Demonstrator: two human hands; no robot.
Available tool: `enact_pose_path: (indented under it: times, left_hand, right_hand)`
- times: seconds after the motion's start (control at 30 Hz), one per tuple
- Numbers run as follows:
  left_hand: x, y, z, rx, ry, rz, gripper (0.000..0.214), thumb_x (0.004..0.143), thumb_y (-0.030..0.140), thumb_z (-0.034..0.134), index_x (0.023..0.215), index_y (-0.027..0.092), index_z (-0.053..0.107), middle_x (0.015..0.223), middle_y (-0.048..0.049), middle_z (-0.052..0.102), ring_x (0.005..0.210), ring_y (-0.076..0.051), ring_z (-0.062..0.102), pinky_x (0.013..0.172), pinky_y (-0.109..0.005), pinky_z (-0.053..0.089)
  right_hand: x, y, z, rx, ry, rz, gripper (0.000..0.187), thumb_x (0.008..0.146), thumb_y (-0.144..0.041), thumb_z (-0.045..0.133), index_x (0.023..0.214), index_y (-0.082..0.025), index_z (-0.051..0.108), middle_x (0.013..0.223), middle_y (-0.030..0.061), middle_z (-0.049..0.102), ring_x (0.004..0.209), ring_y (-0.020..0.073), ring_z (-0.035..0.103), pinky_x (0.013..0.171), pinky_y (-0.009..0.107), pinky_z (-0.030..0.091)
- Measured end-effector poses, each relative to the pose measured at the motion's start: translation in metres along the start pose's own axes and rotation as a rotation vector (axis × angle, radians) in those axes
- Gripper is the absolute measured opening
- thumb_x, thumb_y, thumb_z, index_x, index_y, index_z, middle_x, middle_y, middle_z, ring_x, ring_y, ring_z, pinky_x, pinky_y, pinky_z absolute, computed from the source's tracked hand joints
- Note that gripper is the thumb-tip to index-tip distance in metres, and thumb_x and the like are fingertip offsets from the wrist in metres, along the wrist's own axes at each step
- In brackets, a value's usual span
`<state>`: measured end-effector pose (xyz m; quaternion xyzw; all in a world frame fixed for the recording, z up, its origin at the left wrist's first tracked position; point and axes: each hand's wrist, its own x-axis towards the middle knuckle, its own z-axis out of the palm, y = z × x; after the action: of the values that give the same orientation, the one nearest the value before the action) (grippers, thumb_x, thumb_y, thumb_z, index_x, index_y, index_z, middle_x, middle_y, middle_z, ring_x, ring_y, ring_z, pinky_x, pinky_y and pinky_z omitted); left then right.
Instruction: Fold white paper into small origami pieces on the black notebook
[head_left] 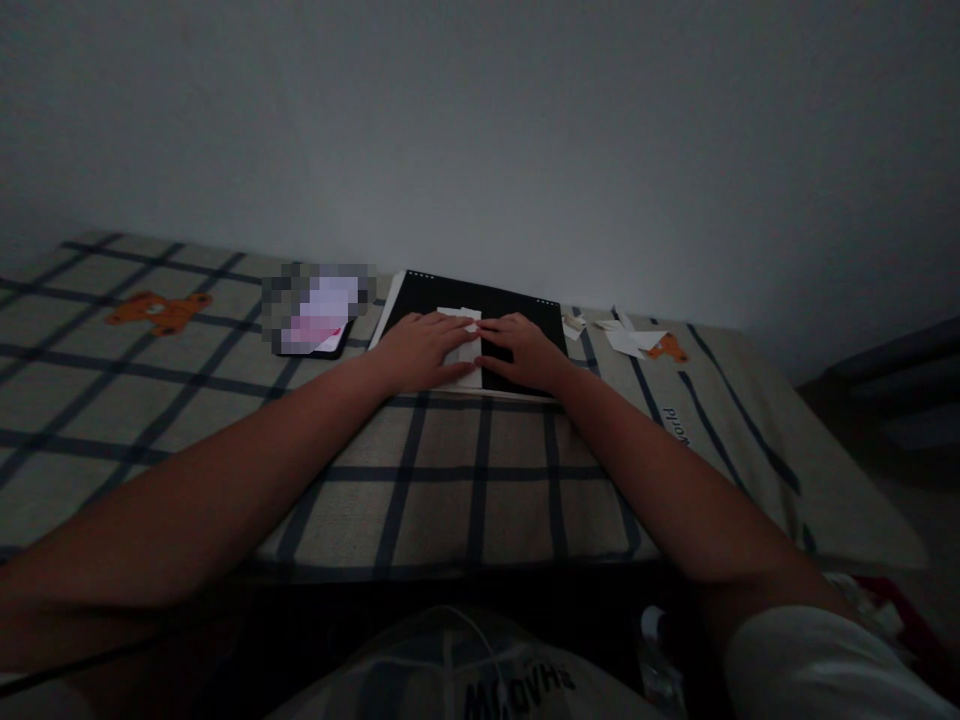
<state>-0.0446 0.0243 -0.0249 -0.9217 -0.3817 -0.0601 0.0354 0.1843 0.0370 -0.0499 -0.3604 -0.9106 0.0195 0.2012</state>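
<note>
A thin white piece of paper (470, 377) lies on a black-topped flat pad (480, 290) with white edges and small white marks along its far edge. My left hand (420, 350) rests flat across the paper, fingers stretched toward the right. From the other side, my right hand (529, 352) lies on the pad with its fingers extended and their tips at the paper's right edge. The fingertips of both hands nearly meet. Part of the paper is hidden under my left hand.
A phone (330, 325) with a lit, partly blurred screen lies to the left. Folded white paper pieces (634, 340) and a smaller scrap (574, 326) lie to the right. A checked cloth (442, 440) covers the table against the wall (480, 150). Below stands a clear bottle (660, 670).
</note>
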Motion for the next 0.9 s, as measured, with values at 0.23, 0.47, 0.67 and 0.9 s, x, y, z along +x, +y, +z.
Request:
enact_pose_path:
  times: [0.23, 0.47, 0.67, 0.9]
  left_hand:
    - [-0.0003, 0.0002, 0.0019, 0.005, 0.031, 0.003, 0.060, 0.094, 0.061, 0.037, 0.143, 0.027, 0.046, 0.154, -0.0020, 0.041, 0.136, -0.027, 0.041, 0.104, -0.041, 0.032]
    - [-0.0011, 0.0008, -0.0005, -0.005, 0.021, -0.002, 0.060, 0.094, 0.061, 0.037, 0.143, 0.027, 0.046, 0.155, -0.0017, 0.040, 0.136, -0.027, 0.040, 0.104, -0.042, 0.033]
    - [-0.0016, 0.0006, -0.0007, -0.002, 0.005, -0.002, 0.060, 0.095, 0.058, 0.038, 0.145, 0.026, 0.044, 0.157, -0.0028, 0.037, 0.138, -0.027, 0.037, 0.105, -0.043, 0.031]
    - [-0.0017, 0.0034, -0.0027, -0.007, 0.002, -0.018, 0.060, 0.095, 0.060, 0.037, 0.145, 0.028, 0.044, 0.156, -0.0025, 0.038, 0.137, -0.028, 0.039, 0.106, -0.043, 0.031]
  right_hand:
    - [-0.0001, 0.0021, 0.0003, 0.003, -0.014, -0.014, 0.050, 0.091, -0.050, 0.056, 0.133, -0.023, 0.059, 0.139, 0.0104, 0.057, 0.123, 0.0287, 0.050, 0.102, 0.050, 0.039]
    - [-0.0032, 0.0024, 0.0007, 0.019, 0.017, -0.019, 0.053, 0.088, -0.050, 0.060, 0.132, -0.022, 0.060, 0.142, 0.0121, 0.053, 0.127, 0.0297, 0.047, 0.102, 0.051, 0.040]
    - [-0.0030, 0.0050, 0.0004, 0.064, 0.052, -0.053, 0.044, 0.089, -0.044, 0.060, 0.126, -0.022, 0.064, 0.134, 0.0110, 0.060, 0.123, 0.0259, 0.052, 0.105, 0.047, 0.040]
    - [-0.0036, 0.0015, -0.0002, 0.064, 0.056, -0.035, 0.048, 0.086, -0.047, 0.064, 0.128, -0.023, 0.064, 0.138, 0.0120, 0.057, 0.125, 0.0291, 0.051, 0.103, 0.052, 0.041]
